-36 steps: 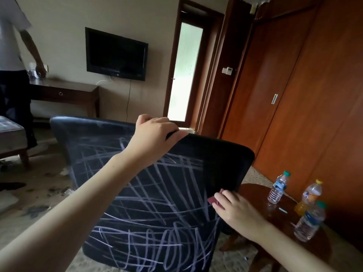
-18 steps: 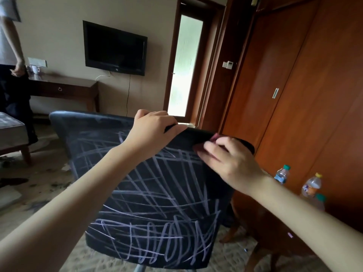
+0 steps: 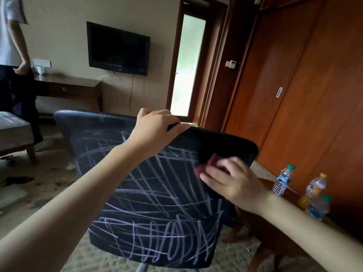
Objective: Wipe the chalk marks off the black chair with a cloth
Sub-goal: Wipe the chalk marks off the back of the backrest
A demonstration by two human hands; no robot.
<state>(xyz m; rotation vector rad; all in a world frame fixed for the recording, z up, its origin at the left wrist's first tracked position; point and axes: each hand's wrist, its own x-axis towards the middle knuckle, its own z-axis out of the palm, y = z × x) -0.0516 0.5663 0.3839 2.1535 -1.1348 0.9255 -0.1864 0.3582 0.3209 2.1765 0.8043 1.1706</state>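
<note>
The black chair (image 3: 161,203) fills the middle of the view, its backrest facing me and crossed with white chalk marks (image 3: 157,228). The upper right corner of the backrest is plain black, without marks. My left hand (image 3: 157,128) grips the top edge of the backrest. My right hand (image 3: 233,183) presses a dark red cloth (image 3: 208,165) flat against the upper right of the backrest; the hand covers most of the cloth and is blurred by motion.
A round wooden table (image 3: 269,211) at the right carries three plastic bottles (image 3: 282,181). A wooden wardrobe (image 3: 314,95) stands behind it. At the far left a person (image 3: 13,55) stands by a desk (image 3: 68,87). A grey seat (image 3: 13,128) sits at the left.
My right hand rose with the cloth from the backrest's right side to its top, then came down to the upper right. My left hand stays on the top edge.
</note>
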